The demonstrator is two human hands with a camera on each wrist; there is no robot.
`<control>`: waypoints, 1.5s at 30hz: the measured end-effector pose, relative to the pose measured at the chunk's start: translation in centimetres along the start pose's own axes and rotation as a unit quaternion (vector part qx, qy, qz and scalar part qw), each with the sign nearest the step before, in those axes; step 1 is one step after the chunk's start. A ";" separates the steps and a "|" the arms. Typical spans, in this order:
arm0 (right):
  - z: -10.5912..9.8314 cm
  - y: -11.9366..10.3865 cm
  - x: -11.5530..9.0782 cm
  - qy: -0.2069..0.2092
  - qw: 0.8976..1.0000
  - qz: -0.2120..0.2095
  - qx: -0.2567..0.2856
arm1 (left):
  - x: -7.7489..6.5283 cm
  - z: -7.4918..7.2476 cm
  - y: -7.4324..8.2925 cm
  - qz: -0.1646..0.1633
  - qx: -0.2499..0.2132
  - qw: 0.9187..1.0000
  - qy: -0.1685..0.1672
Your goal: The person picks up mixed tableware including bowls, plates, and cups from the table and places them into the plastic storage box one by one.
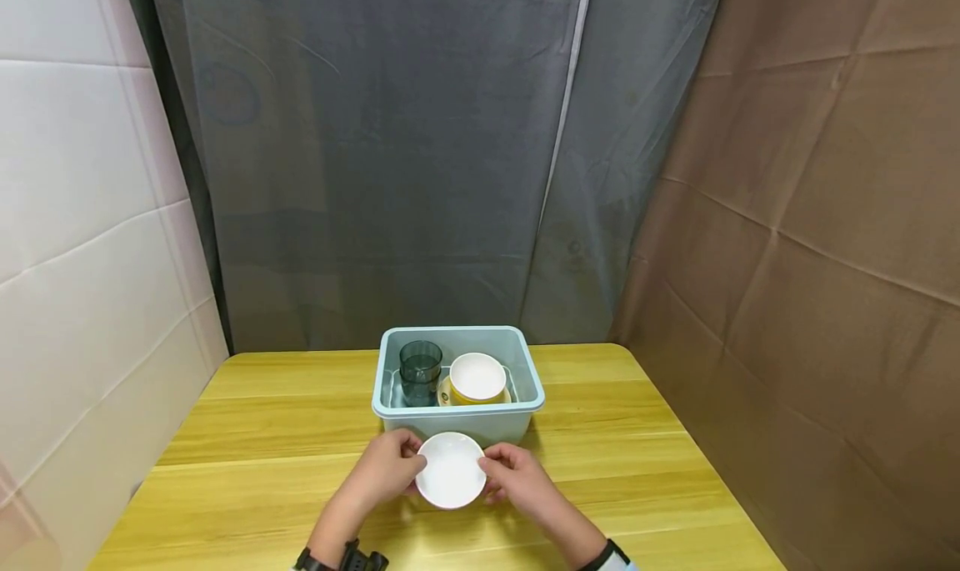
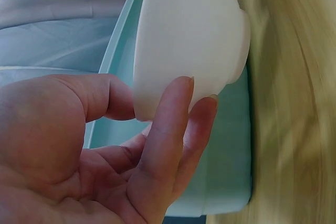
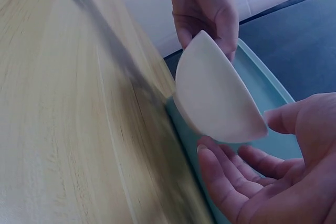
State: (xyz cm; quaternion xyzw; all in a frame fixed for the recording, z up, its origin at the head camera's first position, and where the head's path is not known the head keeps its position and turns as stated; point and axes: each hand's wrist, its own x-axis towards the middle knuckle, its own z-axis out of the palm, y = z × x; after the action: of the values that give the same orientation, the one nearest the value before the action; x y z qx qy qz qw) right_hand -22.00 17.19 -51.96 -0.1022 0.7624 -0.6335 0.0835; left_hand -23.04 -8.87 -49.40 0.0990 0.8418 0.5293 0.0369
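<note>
A white bowl (image 1: pixel 451 471) is held above the table, just in front of a light blue bin. Its left rim is pinched by my left hand (image 1: pixel 390 464), thumb at the rim and fingers under the side. On the opposite side my right hand (image 1: pixel 519 481) grips the rim the same way. In the left wrist view the bowl (image 2: pixel 189 35) shows its plain outer wall and foot, off the table. The right wrist view also shows the bowl (image 3: pixel 215 93) between both hands.
The light blue bin (image 1: pixel 465 423) stands on the wooden table (image 1: pixel 285 421). Inside it are stacked dark glass cups (image 1: pixel 420 371) at the left and a white bowl (image 1: pixel 477 377) on yellow dishware at the right. Fabric curtains surround the table at the back and sides.
</note>
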 end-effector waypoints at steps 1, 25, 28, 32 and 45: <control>0.0 0.1 0.0 0.001 1.000 0.000 0.002 | 0.0 0.1 0.1 0.001 -0.003 1.000 -0.001; -0.6 0.0 -0.1 0.028 0.999 0.017 0.001 | -0.5 -0.3 -0.5 0.028 -0.031 0.997 -0.058; -1.0 0.0 -0.2 0.036 0.999 0.017 -0.019 | -0.8 -1.0 -1.2 0.031 -0.035 0.997 -0.068; -1.7 0.1 -0.3 0.044 0.998 0.018 -0.034 | -1.2 -2.2 -2.4 0.025 -0.018 0.997 -0.065; -4.2 -3.0 -1.3 -0.015 0.999 0.018 -0.045 | -2.3 -5.5 -4.8 0.011 0.023 0.997 -0.070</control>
State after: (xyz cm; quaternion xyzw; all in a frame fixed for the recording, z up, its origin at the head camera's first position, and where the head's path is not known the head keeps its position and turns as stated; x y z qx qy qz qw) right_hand -21.68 21.04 -48.27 -0.1017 0.7903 -0.5957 0.1014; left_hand -22.34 -16.16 -51.39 0.1459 0.8480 0.5019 0.0875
